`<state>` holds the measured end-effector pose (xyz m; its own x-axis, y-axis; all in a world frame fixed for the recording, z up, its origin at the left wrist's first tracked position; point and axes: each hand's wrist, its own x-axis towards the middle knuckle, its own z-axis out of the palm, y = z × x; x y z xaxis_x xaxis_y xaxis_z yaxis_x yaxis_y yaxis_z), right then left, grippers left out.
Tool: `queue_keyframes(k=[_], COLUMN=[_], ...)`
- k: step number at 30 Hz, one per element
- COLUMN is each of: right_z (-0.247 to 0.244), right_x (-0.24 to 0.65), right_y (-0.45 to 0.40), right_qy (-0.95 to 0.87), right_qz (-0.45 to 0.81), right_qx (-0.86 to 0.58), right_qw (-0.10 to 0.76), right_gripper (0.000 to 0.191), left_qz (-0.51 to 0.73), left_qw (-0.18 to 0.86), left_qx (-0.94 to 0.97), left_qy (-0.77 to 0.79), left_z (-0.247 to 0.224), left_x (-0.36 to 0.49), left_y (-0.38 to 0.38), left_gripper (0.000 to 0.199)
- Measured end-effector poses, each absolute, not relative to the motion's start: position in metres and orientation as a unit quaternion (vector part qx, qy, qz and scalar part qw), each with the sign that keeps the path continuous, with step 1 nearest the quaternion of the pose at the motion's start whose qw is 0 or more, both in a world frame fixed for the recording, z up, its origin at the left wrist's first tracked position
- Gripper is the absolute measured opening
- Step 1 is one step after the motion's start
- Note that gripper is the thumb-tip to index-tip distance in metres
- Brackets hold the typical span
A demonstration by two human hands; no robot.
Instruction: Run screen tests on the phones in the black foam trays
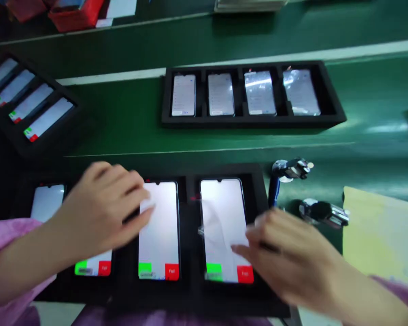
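My left hand (105,203), smeared by motion, hovers palm down over the black front tray (190,296), its fingers bent and its fingertips by the upper left of the middle phone (159,235). Whether it holds anything is unclear. My right hand (285,253) is curled at the lower right of the rightmost phone (221,190). A clear film (214,222) with a curved edge lies over or just above that phone's screen; blur hides whether my fingertips grip it. Lit white screens show green and red boxes at the bottom, the red ones reading "Fail". My left arm partly covers another phone (93,265).
Behind is a black tray (251,120) of several phones on the green surface (122,122). Another phone tray (7,122) stands slanted at left. To the right are two metal-tipped tools (323,213) (289,170) and a yellow sheet (381,235). Red bins (73,18) stand far left.
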<state>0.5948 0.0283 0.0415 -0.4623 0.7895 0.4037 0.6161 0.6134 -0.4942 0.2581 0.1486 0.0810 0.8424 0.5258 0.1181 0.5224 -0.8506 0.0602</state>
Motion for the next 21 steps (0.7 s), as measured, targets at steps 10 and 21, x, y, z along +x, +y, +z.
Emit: queue_keyframes(k=[10,21], right_z=[0.053,0.064], right_x=[0.596,0.604], right_y=[0.062,0.057], right_qy=[-0.633,-0.748], right_qz=[0.345,0.357], right_qx=[-0.570,-0.491], right_qw=[0.394,0.269], right_gripper=[0.019,0.016], left_qz=[0.050,0.092], left_qw=[0.013,0.081], left_qx=[0.915,0.904], left_qy=[0.399,0.409], left_z=[0.062,0.062], left_x=[0.236,0.243], left_y=[0.160,0.179], left_gripper=[0.030,0.015])
